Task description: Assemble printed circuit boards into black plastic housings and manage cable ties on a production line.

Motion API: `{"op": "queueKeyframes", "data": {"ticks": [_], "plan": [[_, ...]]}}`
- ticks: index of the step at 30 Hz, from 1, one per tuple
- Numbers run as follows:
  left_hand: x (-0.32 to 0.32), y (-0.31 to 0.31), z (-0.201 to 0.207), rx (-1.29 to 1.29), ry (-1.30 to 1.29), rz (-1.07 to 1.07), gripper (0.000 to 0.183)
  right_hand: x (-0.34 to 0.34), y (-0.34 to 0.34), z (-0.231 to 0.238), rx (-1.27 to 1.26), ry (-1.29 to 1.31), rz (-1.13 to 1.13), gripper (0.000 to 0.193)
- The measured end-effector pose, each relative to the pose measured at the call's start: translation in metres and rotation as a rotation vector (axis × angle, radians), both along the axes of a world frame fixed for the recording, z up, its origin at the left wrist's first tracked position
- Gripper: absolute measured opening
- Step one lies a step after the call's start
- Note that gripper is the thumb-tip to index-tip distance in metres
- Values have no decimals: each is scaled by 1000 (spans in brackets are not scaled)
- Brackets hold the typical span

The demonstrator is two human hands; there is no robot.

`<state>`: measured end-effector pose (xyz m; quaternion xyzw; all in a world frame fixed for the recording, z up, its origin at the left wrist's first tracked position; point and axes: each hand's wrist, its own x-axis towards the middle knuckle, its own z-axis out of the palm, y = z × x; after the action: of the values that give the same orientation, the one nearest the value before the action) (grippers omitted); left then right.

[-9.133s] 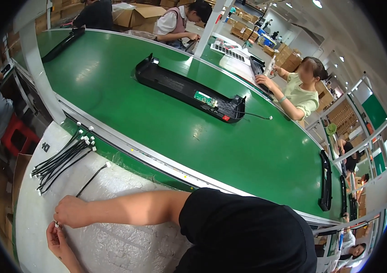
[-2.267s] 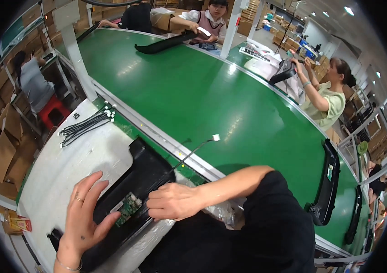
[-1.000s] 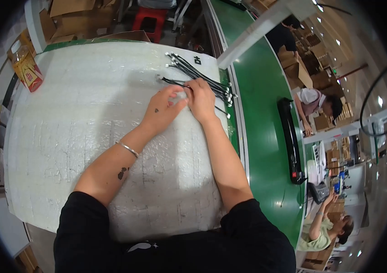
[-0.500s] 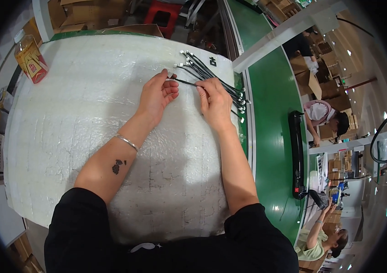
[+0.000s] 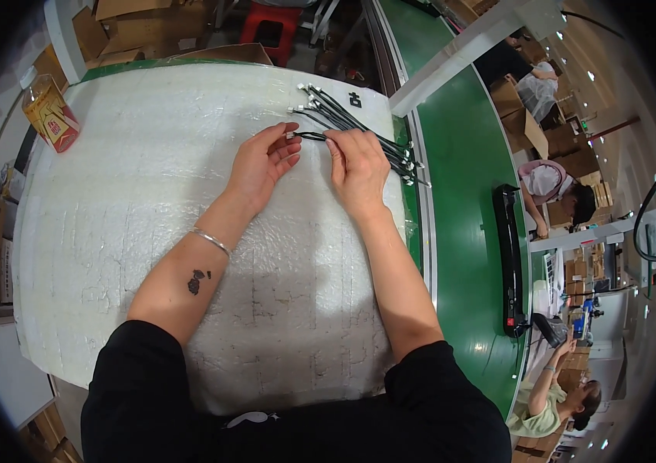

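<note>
Between my two hands runs a thin black cable (image 5: 310, 136) with a small white connector at its left end. My left hand (image 5: 260, 166) pinches that end between thumb and forefinger, the other fingers loosely curled. A little to the right, my right hand (image 5: 361, 168) grips the cable with thumb and fingers; in the gap it appears as two strands. Just beyond my right hand lies a loose bundle of black cables (image 5: 335, 112) with white connectors, slanting toward the table's right edge. My right hand hides part of this bundle.
The white, film-covered table (image 5: 150, 193) carries a drink bottle (image 5: 50, 112) at far left. Along its right side runs a green conveyor belt (image 5: 459, 201) with a long black device (image 5: 508, 262). A white post (image 5: 451, 69) rises at the far right corner. Other people are beyond the belt.
The cable between my hands now shows as two strands instead of one. Both hands have shifted only slightly. Across the belt, a person has moved a clear plastic bag.
</note>
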<state>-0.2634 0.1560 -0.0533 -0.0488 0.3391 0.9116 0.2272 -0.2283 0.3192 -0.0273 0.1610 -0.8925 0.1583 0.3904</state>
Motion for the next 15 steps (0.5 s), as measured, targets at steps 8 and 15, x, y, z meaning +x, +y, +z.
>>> {"op": "queueKeyframes", "data": {"ticks": [8, 15], "plan": [[3, 15, -9, -253, 193, -47, 29, 1, 5, -24, -45, -193, 102, 18], [7, 9, -8, -351, 209, -27, 19, 0, -4, -25, -86, -202, 49, 3]]}}
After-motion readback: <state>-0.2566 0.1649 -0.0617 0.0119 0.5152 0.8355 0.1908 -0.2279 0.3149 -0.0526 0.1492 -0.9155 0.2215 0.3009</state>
